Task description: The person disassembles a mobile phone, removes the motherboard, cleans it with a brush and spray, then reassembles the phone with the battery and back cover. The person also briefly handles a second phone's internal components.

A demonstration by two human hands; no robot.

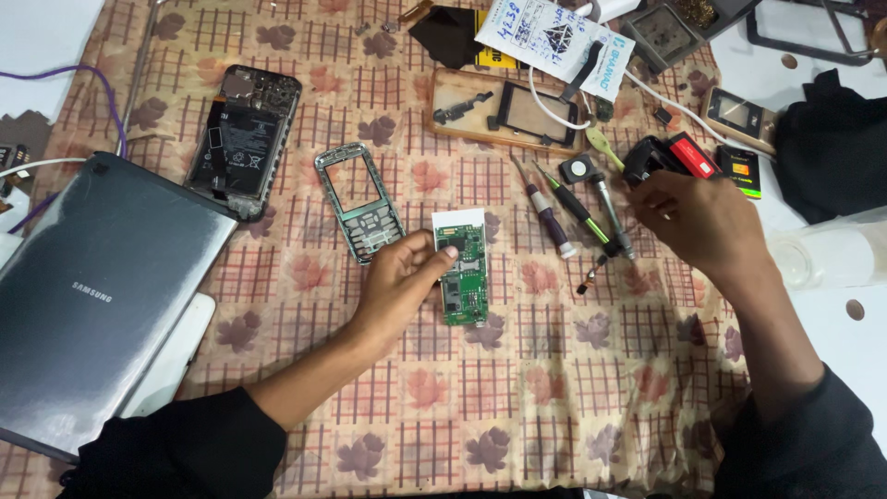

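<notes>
Your left hand (399, 277) pinches the green board (465, 273) at mid-cloth (554, 407), fingers on its left edge; a slip could drop it. Your right hand (695, 220) seems closed on a black part (650, 157) near the screwdrivers (573, 211), which may roll.

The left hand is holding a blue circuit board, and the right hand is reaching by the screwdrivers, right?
Not quite. In the head view, the left hand holds a green circuit board, not a blue one. The right hand does reach beside the screwdrivers.
</notes>
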